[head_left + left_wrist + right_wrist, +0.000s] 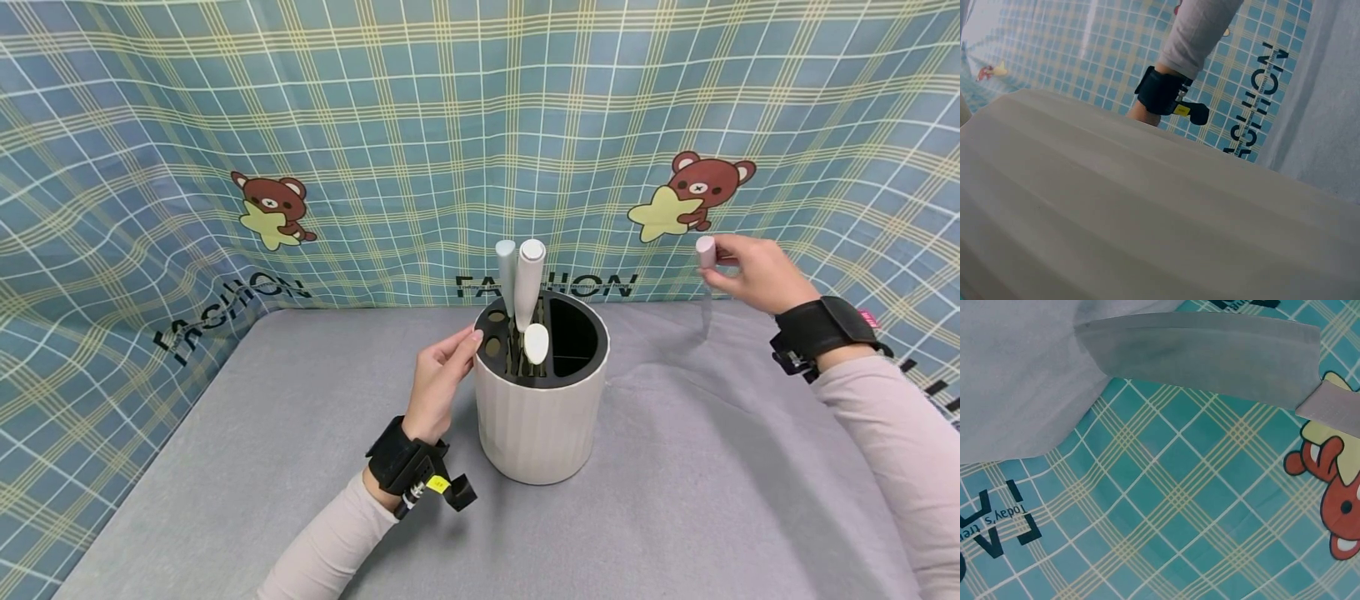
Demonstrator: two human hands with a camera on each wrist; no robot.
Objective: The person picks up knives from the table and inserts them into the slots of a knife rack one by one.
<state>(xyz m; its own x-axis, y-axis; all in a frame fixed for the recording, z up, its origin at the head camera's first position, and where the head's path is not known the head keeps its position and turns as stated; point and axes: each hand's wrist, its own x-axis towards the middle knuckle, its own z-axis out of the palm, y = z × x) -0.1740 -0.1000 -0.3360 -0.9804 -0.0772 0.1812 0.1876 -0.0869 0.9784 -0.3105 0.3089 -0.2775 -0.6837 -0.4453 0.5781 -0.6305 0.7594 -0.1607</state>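
A ribbed, off-white knife holder (pixel 536 433) with a black top stands upright on the grey cloth. My left hand (pixel 438 379) holds its left rim, thumb and fingers at the edge. In the left wrist view the holder wall (pixel 1147 206) fills most of the picture and hides that hand. A pale blue handle (pixel 506 271), a white handle (pixel 529 279) and a shorter white rounded end (pixel 536 344) stick up from it. Off to the right, my right hand (pixel 757 271) grips a knife by its pale pink handle (pixel 706 252); its broad blade (pixel 1204 356) points down, above the cloth.
The holder's top has a large right compartment (pixel 576 333), narrow slots and round holes (pixel 492 347) on the left. Grey cloth (pixel 337 417) covers the table. A plaid curtain (pixel 420 150) with bear prints hangs behind and along the sides.
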